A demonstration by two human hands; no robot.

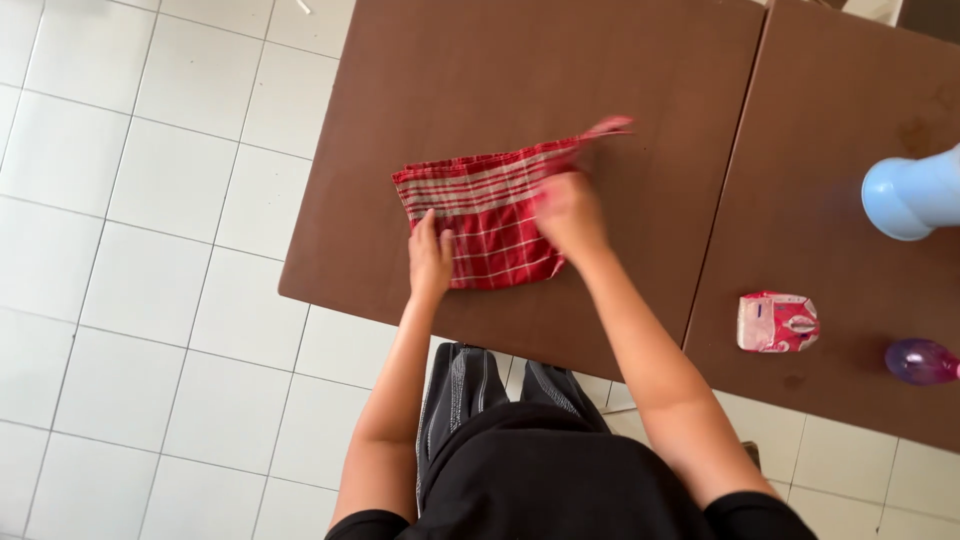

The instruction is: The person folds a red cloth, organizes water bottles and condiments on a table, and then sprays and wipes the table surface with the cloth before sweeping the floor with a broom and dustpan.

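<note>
So I've got this red plaid cloth (487,212) lying folded on the brown table (600,60), close to the near edge, and my left hand (430,258) is pressing flat on its lower left corner, fingers together and not gripping anything. My right hand (568,215) is on the right side of the cloth and looks pinched on the top edge, which lifts into a blurry point at the upper right, though honestly the blur makes the grip hard to call. Off to my right on the next table (830,130) there's a small pink packet (777,322), a light blue plastic thing (910,195) and a purple thing (920,361), all well apart from the cloth.
</note>
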